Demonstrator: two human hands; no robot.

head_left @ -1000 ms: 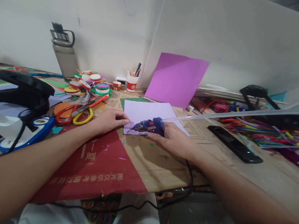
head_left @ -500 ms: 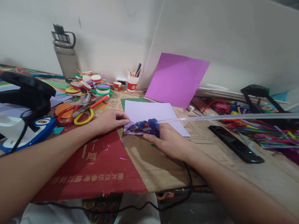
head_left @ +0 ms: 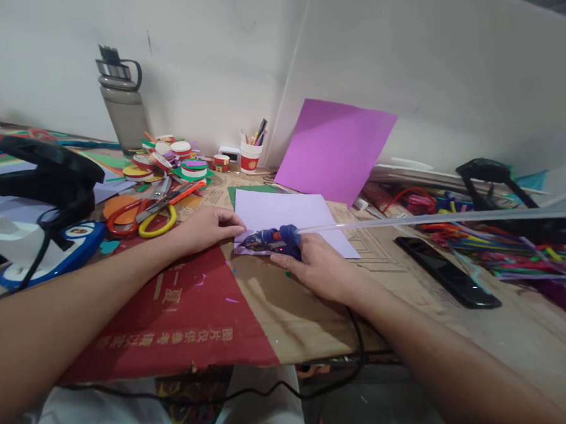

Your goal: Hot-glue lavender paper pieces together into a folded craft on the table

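My right hand (head_left: 326,266) is wrapped round a dark blue hot glue gun (head_left: 271,241), a long clear glue stick (head_left: 407,220) jutting from its back to the right. The gun's nozzle points left, over the near left corner of a lilac sheet of paper (head_left: 283,205). At that sheet's left edge, my left hand (head_left: 210,227) has thumb and fingers closed on the paper. Whether the nozzle touches the paper I cannot tell. Under the far edge of the lilac sheet a green sheet (head_left: 253,191) peeks out.
Left of my hands lie scissors (head_left: 157,220); behind them are paper-trimmed rolls (head_left: 182,149) and a water bottle (head_left: 123,113). A purple sheet (head_left: 336,149) leans at the back near a pen cup (head_left: 250,157). To the right lie a phone (head_left: 445,272) and coloured pipe cleaners (head_left: 498,251).
Almost nothing differs. Both hands and the glue gun stay in place at the lilac sheet; the rear end of the glue stick sits slightly higher in view.
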